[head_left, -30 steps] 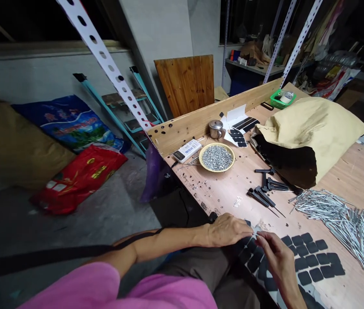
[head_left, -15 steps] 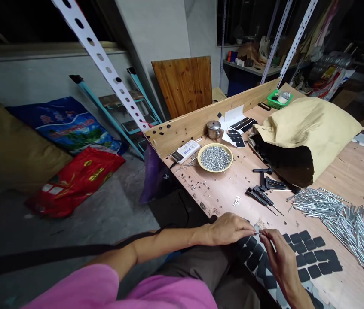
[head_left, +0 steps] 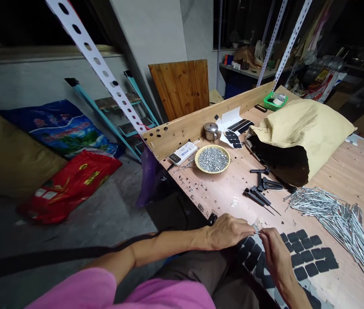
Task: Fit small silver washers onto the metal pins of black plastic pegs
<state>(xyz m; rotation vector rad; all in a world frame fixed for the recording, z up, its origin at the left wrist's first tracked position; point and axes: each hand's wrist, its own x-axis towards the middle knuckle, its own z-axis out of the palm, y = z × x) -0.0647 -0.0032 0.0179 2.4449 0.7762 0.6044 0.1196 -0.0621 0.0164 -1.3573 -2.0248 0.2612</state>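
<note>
Low over the near table edge, my left hand [head_left: 228, 231] pinches one end of a thin metal piece [head_left: 257, 232]. My right hand [head_left: 275, 249] pinches its other end, with the fingertips of both hands almost meeting. Only a short shiny stretch shows between them, so its full shape is hidden. Under and beside my hands lie several black rounded-square pads [head_left: 307, 256] on pale backing. Black handled parts with thin metal shafts [head_left: 259, 197] rest beyond my hands. To the right is a heap of long metal rods [head_left: 339, 219].
A yellow bowl of small metal pieces [head_left: 213, 159] stands near a lidded metal cup [head_left: 211, 131] and a white device [head_left: 183, 153]. A large tan sack [head_left: 310, 133] lies open on the table. A green basket [head_left: 275, 101] sits behind. A perforated post [head_left: 104, 73] rises at the left corner.
The view has shifted slightly, so the table things appear a little further left. Both hands keep their pinch on the thin metal piece, with barely any movement.
</note>
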